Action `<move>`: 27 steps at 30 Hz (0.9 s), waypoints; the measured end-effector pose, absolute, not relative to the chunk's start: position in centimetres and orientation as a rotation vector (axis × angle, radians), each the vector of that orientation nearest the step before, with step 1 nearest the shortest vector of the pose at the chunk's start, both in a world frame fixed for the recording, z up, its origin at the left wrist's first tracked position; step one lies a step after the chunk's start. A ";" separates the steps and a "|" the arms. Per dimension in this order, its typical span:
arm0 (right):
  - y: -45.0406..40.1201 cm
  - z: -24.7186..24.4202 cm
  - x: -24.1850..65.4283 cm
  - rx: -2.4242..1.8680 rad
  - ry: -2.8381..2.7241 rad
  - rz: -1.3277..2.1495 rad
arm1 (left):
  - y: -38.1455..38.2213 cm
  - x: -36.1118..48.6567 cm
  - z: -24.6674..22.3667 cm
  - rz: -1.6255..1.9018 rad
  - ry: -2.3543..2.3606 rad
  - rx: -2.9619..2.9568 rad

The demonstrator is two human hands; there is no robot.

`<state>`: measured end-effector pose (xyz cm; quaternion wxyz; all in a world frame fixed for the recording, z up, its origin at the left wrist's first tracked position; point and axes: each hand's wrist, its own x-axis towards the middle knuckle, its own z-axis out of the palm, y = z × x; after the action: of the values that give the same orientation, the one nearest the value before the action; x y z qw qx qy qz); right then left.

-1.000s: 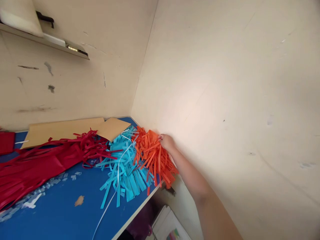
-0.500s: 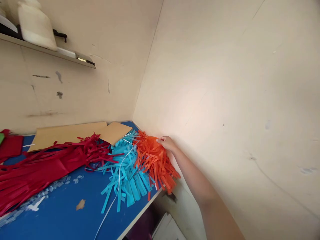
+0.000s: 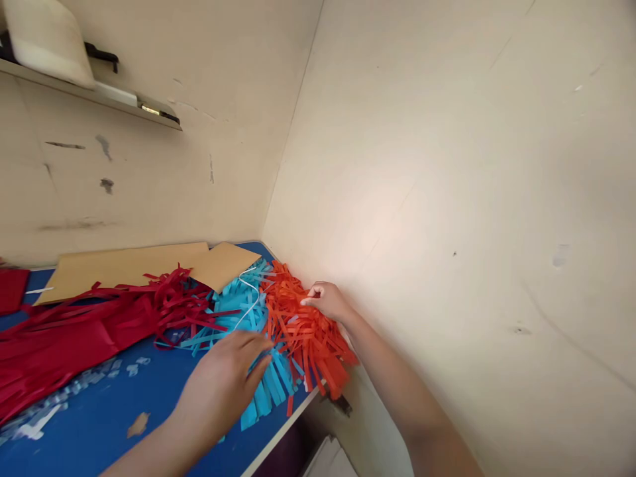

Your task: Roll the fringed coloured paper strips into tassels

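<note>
My right hand (image 3: 328, 301) pinches an edge of the orange fringed tissue paper (image 3: 318, 351), which lies at the table's far right corner against the wall. My left hand (image 3: 223, 377) hovers over the light blue fringed tissue paper (image 3: 273, 384). Its thumb and fingers are a little apart, with nothing seen between them, and they point toward the orange fringe. A thin white string (image 3: 253, 301) crosses the blue fringe and passes out of sight behind my left hand. Left of the blue pile spreads dark red fringed tissue paper (image 3: 99, 331).
Brown card sheets (image 3: 124, 265) lie along the back of the blue table (image 3: 99, 424). Clear tape scraps (image 3: 94, 374) are scattered near the red paper. Above, a wall shelf (image 3: 114, 109) carries a white container (image 3: 47, 43). White walls meet behind the table's corner.
My left hand has come into view from below and now reaches over the blue fringe. My right hand has shifted slightly left and down on the orange paper.
</note>
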<state>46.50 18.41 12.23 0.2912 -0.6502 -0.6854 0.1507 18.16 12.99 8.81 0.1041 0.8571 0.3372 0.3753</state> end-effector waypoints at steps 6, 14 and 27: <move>18.2 11.5 46.3 -1.644 -1.852 0.431 | 20.0 25.1 9.5 1.191 1.137 2.663; 18.0 10.9 46.6 -1.593 -1.762 0.627 | 21.7 26.9 8.0 1.332 1.111 2.789; 21.1 8.9 47.4 -1.979 -1.376 0.587 | 21.6 19.9 10.3 1.712 0.871 2.660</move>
<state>47.37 21.06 8.92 0.3246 -0.7546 -0.5246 0.2237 19.89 21.58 10.33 -0.0697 0.8088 0.2648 0.5204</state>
